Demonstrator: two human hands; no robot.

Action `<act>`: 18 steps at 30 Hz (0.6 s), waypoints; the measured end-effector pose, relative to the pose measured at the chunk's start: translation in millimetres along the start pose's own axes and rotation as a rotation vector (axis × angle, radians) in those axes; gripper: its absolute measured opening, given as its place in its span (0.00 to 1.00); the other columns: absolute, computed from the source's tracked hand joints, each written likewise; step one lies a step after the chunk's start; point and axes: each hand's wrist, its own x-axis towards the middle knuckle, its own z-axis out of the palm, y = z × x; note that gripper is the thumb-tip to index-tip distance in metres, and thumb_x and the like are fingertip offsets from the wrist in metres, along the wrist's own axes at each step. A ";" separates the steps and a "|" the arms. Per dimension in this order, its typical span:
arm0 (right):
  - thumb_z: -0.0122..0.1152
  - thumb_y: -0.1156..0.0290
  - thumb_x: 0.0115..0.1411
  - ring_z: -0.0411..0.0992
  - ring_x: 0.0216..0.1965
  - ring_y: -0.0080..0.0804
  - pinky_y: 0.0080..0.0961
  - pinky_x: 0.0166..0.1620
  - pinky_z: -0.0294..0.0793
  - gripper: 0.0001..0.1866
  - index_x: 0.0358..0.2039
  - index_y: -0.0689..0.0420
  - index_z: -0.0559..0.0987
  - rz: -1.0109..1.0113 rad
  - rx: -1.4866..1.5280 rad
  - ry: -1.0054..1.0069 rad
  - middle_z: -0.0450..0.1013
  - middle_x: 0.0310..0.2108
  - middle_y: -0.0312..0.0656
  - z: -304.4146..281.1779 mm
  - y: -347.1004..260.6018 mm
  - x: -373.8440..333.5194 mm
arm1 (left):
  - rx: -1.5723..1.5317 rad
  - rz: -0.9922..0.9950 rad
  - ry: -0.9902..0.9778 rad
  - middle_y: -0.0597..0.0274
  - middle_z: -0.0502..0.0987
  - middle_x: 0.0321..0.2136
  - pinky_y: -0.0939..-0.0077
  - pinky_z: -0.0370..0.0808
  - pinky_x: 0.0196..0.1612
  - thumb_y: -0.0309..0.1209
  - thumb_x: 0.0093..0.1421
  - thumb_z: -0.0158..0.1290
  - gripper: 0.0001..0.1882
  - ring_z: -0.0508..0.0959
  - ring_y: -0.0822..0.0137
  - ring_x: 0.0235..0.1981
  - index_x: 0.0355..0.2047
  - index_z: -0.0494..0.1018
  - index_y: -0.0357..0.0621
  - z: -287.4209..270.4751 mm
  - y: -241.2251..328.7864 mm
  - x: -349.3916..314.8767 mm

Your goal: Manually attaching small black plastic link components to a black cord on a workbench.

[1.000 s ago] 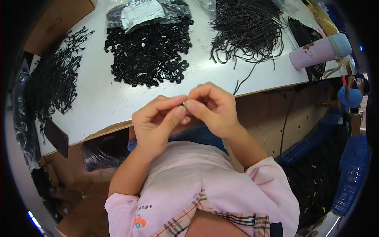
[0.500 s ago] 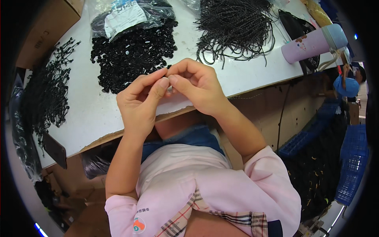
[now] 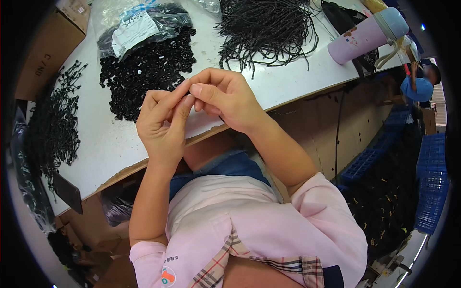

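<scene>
Above the front edge of the white table point(image 3: 113, 149), my left hand point(image 3: 161, 122) and my right hand point(image 3: 230, 98) meet at their fingertips. Thumb and fingers are pinched together on both. A speck of something dark shows between the fingertips, too small and covered to name. Just beyond my left hand lies a heap of small black pieces point(image 3: 139, 79), spilling from a clear plastic bag point(image 3: 168, 20) with a white paper label point(image 3: 135, 32). Farther back, past my right hand, is a bundle of black braided cords point(image 3: 266, 36).
Knotted black cords point(image 3: 55, 127) hang over the table's left side by a dark phone-like slab point(image 3: 67, 192). A cardboard box point(image 3: 50, 45) stands far left. At right lies a lilac bottle point(image 3: 360, 41); beyond are blue crates point(image 3: 430, 177) and a person in blue point(image 3: 417, 89).
The view has shifted a little, so the table things sit farther left. My hands stay together, with the right fingers now overlapping the left fingertips more.
</scene>
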 end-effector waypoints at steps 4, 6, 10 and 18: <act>0.55 0.74 0.52 0.60 0.16 0.12 0.08 0.17 0.55 0.05 0.26 0.62 0.73 -0.033 0.081 0.067 0.67 0.17 0.33 1.9 3.1 0.7 | 0.125 0.060 0.054 0.66 0.68 0.22 0.88 0.62 0.23 0.19 0.46 0.55 0.15 0.64 0.77 0.19 0.37 0.74 0.40 9.5 8.7 2.4; 0.55 0.75 0.51 0.60 0.16 0.12 0.09 0.16 0.55 0.04 0.25 0.62 0.73 -0.049 0.088 0.093 0.66 0.16 0.32 -1.2 3.0 -1.4 | 0.096 0.105 0.123 0.66 0.68 0.23 0.88 0.63 0.23 0.18 0.45 0.55 0.14 0.65 0.77 0.19 0.35 0.73 0.37 16.2 18.2 -4.1; 0.53 0.74 0.50 0.58 0.14 0.13 0.09 0.15 0.52 0.05 0.26 0.62 0.72 -0.088 0.089 0.105 0.65 0.16 0.34 -2.7 3.5 -1.6 | 0.062 0.139 -0.281 0.53 0.71 0.29 0.80 0.68 0.27 0.20 0.46 0.53 0.12 0.71 0.67 0.24 0.33 0.70 0.34 9.3 8.1 -68.2; 0.53 0.76 0.50 0.54 0.12 0.13 0.10 0.15 0.52 0.04 0.26 0.63 0.71 -0.077 0.122 0.092 0.65 0.15 0.35 0.0 7.0 2.3 | -0.406 -0.297 -0.927 0.56 0.70 0.30 0.76 0.69 0.33 0.34 0.52 0.50 0.13 0.71 0.65 0.30 0.34 0.67 0.36 101.6 -47.8 -60.6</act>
